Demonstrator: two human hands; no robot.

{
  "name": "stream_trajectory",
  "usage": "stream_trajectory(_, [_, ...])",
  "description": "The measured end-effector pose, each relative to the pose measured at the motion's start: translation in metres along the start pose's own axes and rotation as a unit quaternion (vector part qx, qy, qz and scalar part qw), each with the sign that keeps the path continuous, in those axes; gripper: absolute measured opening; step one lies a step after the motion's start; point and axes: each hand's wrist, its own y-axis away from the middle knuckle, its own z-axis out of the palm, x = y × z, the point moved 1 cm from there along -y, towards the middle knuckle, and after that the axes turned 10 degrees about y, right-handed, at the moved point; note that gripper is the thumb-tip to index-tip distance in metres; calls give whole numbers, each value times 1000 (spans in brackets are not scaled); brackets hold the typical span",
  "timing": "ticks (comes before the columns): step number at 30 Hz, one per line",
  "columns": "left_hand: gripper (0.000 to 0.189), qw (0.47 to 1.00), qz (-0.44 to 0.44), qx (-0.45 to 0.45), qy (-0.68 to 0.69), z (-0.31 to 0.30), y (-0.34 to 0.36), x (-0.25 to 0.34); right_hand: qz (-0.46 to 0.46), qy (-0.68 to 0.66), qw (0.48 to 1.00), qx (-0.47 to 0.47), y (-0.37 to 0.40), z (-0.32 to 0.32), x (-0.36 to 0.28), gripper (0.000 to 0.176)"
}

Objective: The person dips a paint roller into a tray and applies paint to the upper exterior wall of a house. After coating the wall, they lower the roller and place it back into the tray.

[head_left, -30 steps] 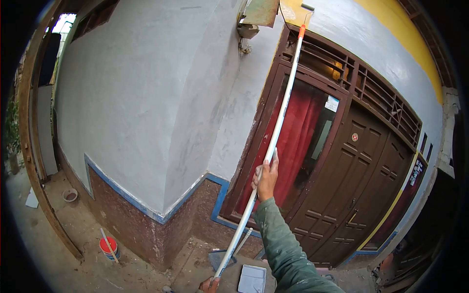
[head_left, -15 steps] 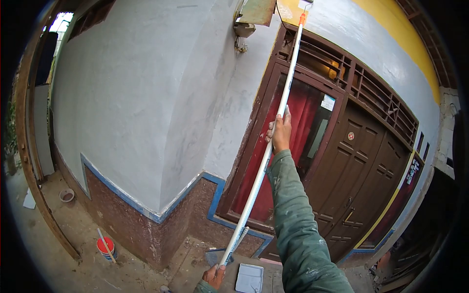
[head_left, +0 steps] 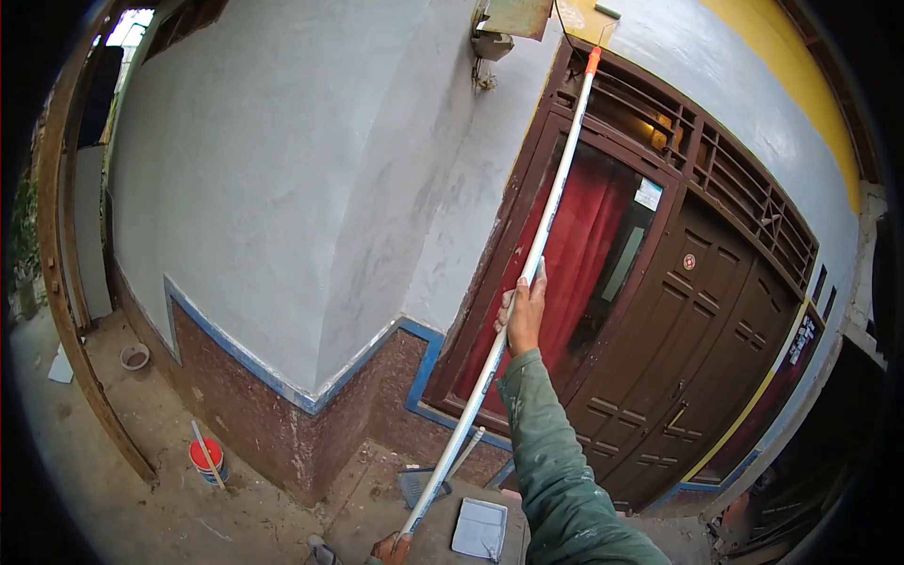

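Observation:
A long white extension pole (head_left: 478, 391) slants up across the view, with an orange tip at its top. At its far end is a paint roller (head_left: 607, 11), by the yellow and pale wall (head_left: 650, 47) above the window. My right hand (head_left: 524, 309) is closed around the middle of the pole, its green sleeve paint-spotted. Lower down, my left hand (head_left: 390, 548) grips the pole's bottom end, partly cut off by the frame edge. Near that end, on the ground, lie a white paint tray (head_left: 480, 529) and a blue tray-like item (head_left: 422, 487).
A red-topped bucket (head_left: 205, 455) with a stick stands by the wall base, and a small bowl (head_left: 135, 357) lies farther left. Brown double doors (head_left: 673, 348) and a red-curtained window (head_left: 574, 254) are ahead. A lamp-like fixture (head_left: 492, 45) juts from the wall corner. A wooden post (head_left: 71, 339) stands left.
Both hands and the pole have moved down and somewhat left in view. The roller head, mostly cut off before, now shows at the top. The view has shifted slightly.

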Motion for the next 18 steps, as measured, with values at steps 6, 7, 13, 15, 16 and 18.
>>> stream_trajectory(6, [38,998,47,45,25,-9,14,-54,21,-1,1000,-1,33,5,26,59])
stream_trajectory(7, [38,998,46,44,25,-13,16,-59,26,-7,1000,-4,39,6,29,59])
stream_trajectory(13, [43,986,-143,61,66,-39,34,-97,48,-16,999,-10,71,12,46,59])
stream_trajectory(15, [46,983,-178,30,-14,-48,48,-77,50,-28,998,-16,83,16,47,59])
stream_trajectory(16, [46,983,-178,30,-15,-46,48,-76,50,-29,998,-16,86,16,49,59])
stream_trajectory(18, [46,991,-128,36,-27,-42,45,-75,53,-37,998,-13,91,18,51,58])
